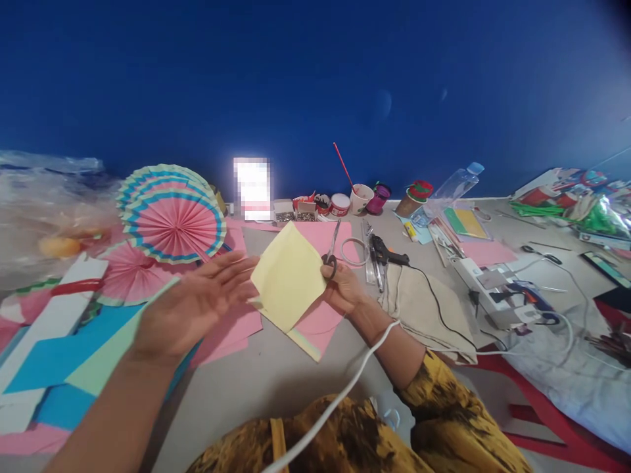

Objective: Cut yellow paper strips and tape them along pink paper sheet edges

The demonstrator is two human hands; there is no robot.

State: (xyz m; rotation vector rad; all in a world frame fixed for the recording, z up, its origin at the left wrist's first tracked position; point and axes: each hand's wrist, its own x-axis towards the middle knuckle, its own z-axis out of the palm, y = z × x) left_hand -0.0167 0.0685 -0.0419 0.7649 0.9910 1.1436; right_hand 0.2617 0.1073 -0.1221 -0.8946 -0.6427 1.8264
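A pale yellow paper square (289,279), turned cornerwise, is held up over the table in the middle of the view. My right hand (345,288) grips its right corner between thumb and fingers. Black-handled scissors (332,253) are in that same hand, blades pointing up and away. My left hand (197,305) is palm up with fingers stretched out, its fingertips beside the paper's left corner. Pink paper sheets (320,322) lie beneath the yellow square.
Pleated paper fans (177,226) and blue paper (69,358) are at the left. A glue gun (387,251), tape ring (353,251) and cup (361,198) stand beyond my right hand. A white cable (340,401) crosses near my right forearm; a power strip (488,292) lies right.
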